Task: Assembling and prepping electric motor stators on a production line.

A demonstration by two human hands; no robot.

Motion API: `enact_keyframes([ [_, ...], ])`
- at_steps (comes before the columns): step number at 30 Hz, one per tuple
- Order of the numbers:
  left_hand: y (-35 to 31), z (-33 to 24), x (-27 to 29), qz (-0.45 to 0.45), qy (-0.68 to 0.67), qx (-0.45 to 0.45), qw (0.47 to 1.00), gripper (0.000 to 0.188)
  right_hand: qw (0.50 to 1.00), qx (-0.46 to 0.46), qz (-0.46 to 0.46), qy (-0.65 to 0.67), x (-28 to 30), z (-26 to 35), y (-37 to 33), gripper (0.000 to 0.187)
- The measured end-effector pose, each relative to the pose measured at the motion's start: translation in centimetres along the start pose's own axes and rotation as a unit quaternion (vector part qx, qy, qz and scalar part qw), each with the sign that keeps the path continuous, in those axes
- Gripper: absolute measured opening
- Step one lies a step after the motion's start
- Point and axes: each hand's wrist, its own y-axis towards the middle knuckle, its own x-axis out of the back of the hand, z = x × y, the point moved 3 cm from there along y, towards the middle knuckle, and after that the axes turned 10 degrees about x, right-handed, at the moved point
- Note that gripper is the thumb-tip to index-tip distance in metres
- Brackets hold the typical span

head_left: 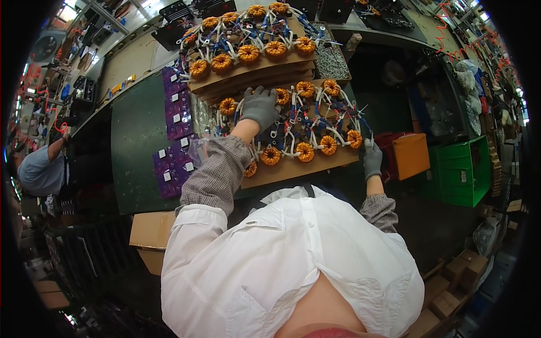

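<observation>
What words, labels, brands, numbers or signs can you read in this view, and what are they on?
No text can be read.
White patches on the purple panels: too small to make out any print.
Pale patch on the green crate: too small and blurred.

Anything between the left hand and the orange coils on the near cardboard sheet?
Nothing visible. The left hand is over the far row on the near cardboard sheet, one orange coil to its left, another orange coil to its right. What lies under the palm is hidden.
</observation>
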Motion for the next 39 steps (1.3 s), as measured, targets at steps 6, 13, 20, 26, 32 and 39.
enact_keyframes([
  [6, 2.8, 9.5, -1.3, 0.016, -0.260, 0.147, 0.954, 0.042, 0.994, 0.084, -0.040, -0.055, 0.7, 3.8, 1.0, 0.045],
  [13, 0.5, 5.3, -1.9, 0.095, -0.057, 0.100, 0.989, 0.049, 0.992, 0.059, 0.021, -0.112, -1.8, 6.9, 0.2, 0.051],
  [20, -0.5, 5.1, -2.7, -0.013, -0.053, 0.119, 0.991, 0.049, 0.996, 0.038, 0.030, -0.081, -1.9, 5.6, 0.7, 0.047],
  [26, -0.8, 15.4, -3.0, -0.125, -0.318, 0.287, 0.895, 0.042, 0.998, -0.019, 0.025, -0.047, 1.0, 2.1, -0.1, 0.050],
  [32, -1.3, 15.2, -6.7, -0.003, -0.440, 0.275, 0.855, 0.044, 0.978, -0.191, 0.069, 0.041, 0.5, 1.1, -1.7, 0.053],
  [39, 0.9, 16.1, -9.7, 0.011, -0.575, 0.386, 0.721, 0.061, 0.967, -0.244, 0.071, 0.032, 1.0, 3.2, -2.5, 0.053],
])
